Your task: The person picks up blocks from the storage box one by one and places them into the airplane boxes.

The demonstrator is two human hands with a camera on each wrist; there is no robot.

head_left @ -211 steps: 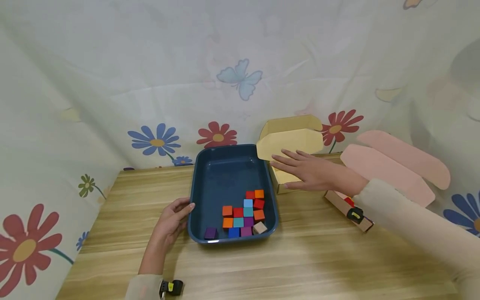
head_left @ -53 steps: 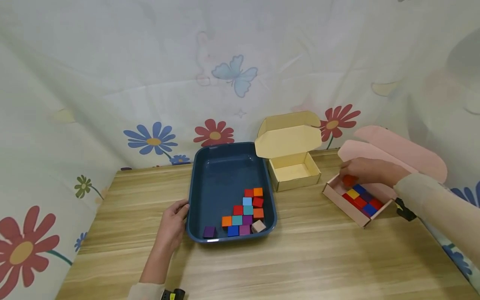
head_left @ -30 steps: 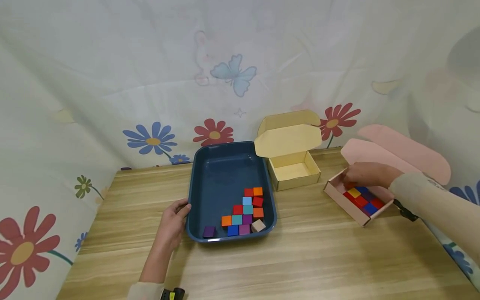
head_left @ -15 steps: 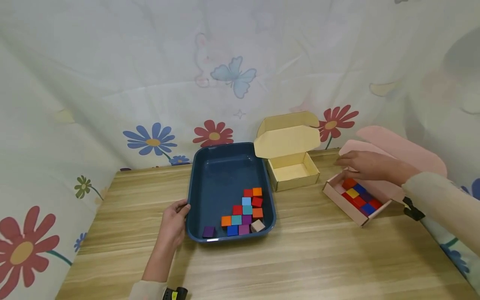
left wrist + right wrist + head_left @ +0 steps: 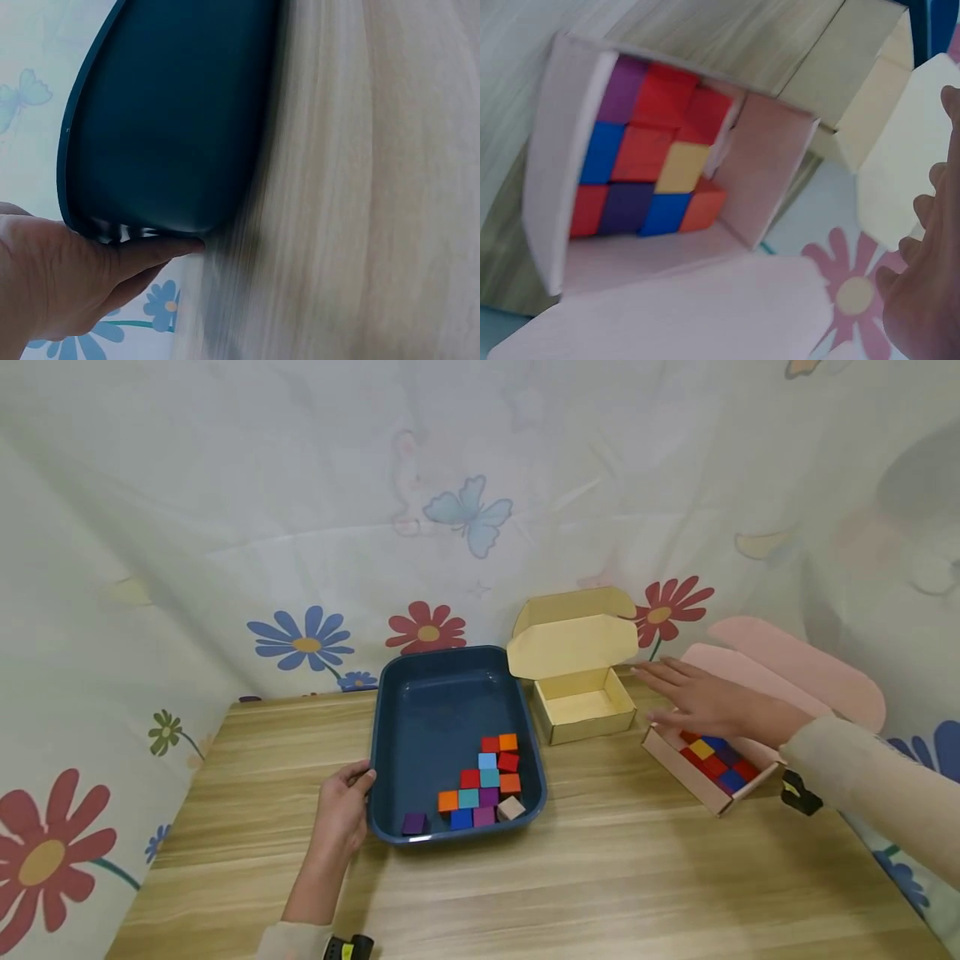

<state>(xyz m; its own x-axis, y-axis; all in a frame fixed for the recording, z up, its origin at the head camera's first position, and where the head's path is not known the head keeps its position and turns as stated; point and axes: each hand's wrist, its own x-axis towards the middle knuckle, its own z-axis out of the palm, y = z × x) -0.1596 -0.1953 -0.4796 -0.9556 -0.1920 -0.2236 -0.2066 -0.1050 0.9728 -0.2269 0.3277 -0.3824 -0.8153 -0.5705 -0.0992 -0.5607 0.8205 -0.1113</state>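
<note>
My left hand (image 5: 340,806) pinches the left rim of the dark blue tray (image 5: 442,706), thumb at the edge and fingers against the outer wall. In the left wrist view that tray wall (image 5: 165,120) fills the upper part. Coloured wooden cubes, such as a teal one (image 5: 468,798) and a plain wood one (image 5: 512,808), cluster in the tray's near right; a purple cube (image 5: 414,823) sits apart. My right hand (image 5: 705,700), holding nothing, hovers with extended fingers over the pink box (image 5: 682,772). Inside are rows of cubes, with an orange cube (image 5: 706,200) at one corner.
A yellow box (image 5: 588,727) with its lid raised stands between the tray and the pink box. The pink box's open lid (image 5: 802,668) leans toward the floral backdrop (image 5: 480,460). Everything stands on a wood-grain table (image 5: 585,885).
An orange cube left the tray; my right hand set it in the pink box and let go. That hand has since risen and shifted left, fingers spreading. My left hand stayed at the rim.
</note>
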